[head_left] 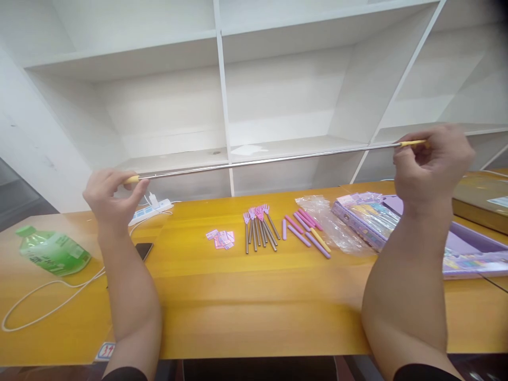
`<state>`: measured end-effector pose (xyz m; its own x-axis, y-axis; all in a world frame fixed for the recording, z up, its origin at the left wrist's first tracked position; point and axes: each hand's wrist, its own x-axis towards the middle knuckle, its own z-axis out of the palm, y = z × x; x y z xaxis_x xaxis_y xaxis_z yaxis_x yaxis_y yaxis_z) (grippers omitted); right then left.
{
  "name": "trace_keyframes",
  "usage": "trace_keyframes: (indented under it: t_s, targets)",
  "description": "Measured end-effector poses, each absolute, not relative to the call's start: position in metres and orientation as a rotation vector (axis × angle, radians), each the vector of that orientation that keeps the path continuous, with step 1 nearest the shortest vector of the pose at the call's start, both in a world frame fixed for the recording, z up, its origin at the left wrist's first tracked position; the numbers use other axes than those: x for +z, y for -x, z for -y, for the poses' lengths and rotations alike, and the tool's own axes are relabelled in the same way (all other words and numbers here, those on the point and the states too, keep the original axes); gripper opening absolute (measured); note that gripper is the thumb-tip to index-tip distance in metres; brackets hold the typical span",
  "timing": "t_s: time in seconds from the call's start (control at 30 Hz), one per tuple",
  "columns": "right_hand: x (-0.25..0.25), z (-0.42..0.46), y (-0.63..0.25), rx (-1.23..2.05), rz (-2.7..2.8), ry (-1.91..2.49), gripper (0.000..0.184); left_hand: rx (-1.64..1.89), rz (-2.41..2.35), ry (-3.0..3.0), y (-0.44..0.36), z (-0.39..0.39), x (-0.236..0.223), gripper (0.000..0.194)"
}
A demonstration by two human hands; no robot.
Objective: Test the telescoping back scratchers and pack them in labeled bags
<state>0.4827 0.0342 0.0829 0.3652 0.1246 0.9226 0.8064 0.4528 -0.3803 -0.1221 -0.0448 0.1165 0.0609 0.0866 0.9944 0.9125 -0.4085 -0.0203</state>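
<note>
I hold a long thin metal telescopic rod point(270, 159) stretched out level above the yellow table point(254, 301). My left hand point(109, 198) pinches its yellow left end. My right hand point(431, 161) is closed on the yellow handle at its right end. Below the rod, on the table, lie several collapsed rods with pink claw-shaped heads point(260, 227) and several loose pink, purple and yellow handle sleeves point(307, 233).
A green bottle point(53, 251) lies at the left, with a phone point(143, 250), a white cable point(51, 293) and a power strip point(153, 210). Small pink tags point(221, 238), a clear plastic bag point(333, 225) and purple packaging point(416, 227) sit right of centre. White shelves point(222, 95) stand behind.
</note>
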Motion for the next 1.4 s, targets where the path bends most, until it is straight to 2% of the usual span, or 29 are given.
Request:
trace_keyframes:
  t_s: [0.27,0.47,0.7,0.93,1.4]
  targets:
    - [0.085,-0.039,-0.488,-0.542,1.153,1.051,0.020,-1.427,0.980,1.612,0.120,0.038,0.118,0.035]
    - [0.082,-0.028,-0.446,-0.534,1.416,0.760,0.009,-1.374,0.968,1.655,0.086,0.035,0.114,0.034]
    - [0.080,-0.016,-0.391,-0.469,1.550,0.784,0.006,-1.357,0.894,1.672,0.046,0.032,0.103,0.026]
    - [0.080,-0.010,-0.382,-0.475,1.492,0.787,0.008,-1.384,0.993,1.687,0.029,0.031,0.097,0.036]
    - [0.084,0.010,-0.365,-0.532,1.526,0.808,0.007,-1.427,0.928,1.712,0.010,0.039,0.094,0.044]
